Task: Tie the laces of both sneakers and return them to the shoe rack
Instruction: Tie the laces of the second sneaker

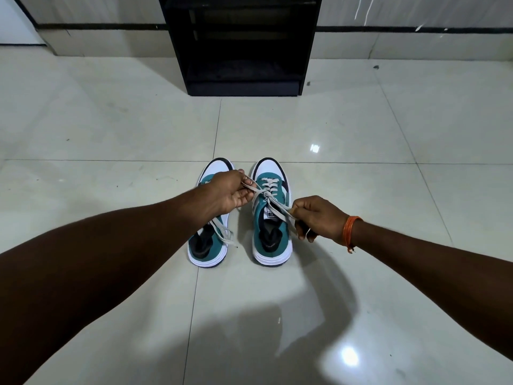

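two teal and white sneakers stand side by side on the pale tiled floor point(111, 129), toes pointing away from the person toward a black shoe rack point(244, 45) that stands against the wall well beyond them. the rack is the one container here: its open front shows dark shelves stacked one above the other, and as far as the shadowed interior lets one tell, nothing sits on them; both shoes are out on the floor, apart from it.

the right sneaker point(270, 215) has its grey-white laces point(265, 194) drawn into a crossing knot over the tongue. the left hand point(230, 193) reaches across above the left sneaker point(208, 245) and is closed on one lace strand, pinched between thumb and fingertips and pulled up and to the left of the knot. the right hand point(319, 218) is curled shut on the other strand, drawn out to the right of the shoe, with the lace end trailing down from the fist beside the shoe's outer edge. both strands run taut from the knot to the hands.

the left sneaker is partly hidden under the left forearm; its loose laces point(222, 234) lie slack across the opening and spill over its right side toward the gap between the shoes, untied. its black lining shows at the heel. an orange thread band point(350, 232) circles the right wrist. the arms cast a soft shadow on the tiles nearer the person.
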